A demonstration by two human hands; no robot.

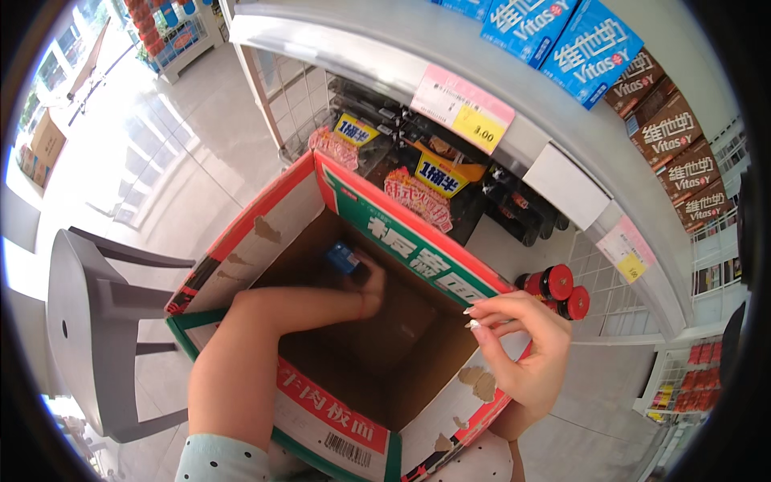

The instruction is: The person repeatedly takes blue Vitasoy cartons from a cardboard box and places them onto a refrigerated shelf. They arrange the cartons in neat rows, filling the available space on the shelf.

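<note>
An open cardboard carton with red, green and white printed flaps stands before me, torn patches on its inner flaps. Deep inside it, my left hand holds a small blue packet near the far left corner; shadow partly hides the fingers. Over the carton's right corner is my right hand, its thumb and fingertips brought close to each other with no object visible between them. The rest of the carton's inside looks dark brown, with a faint pale mark on its bottom.
A metal store shelf with price tags crosses beyond the carton, bearing blue drink cartons and brown ones. Below are black packages with yellow signs and red-lidded jars. A grey plastic stool stands at left.
</note>
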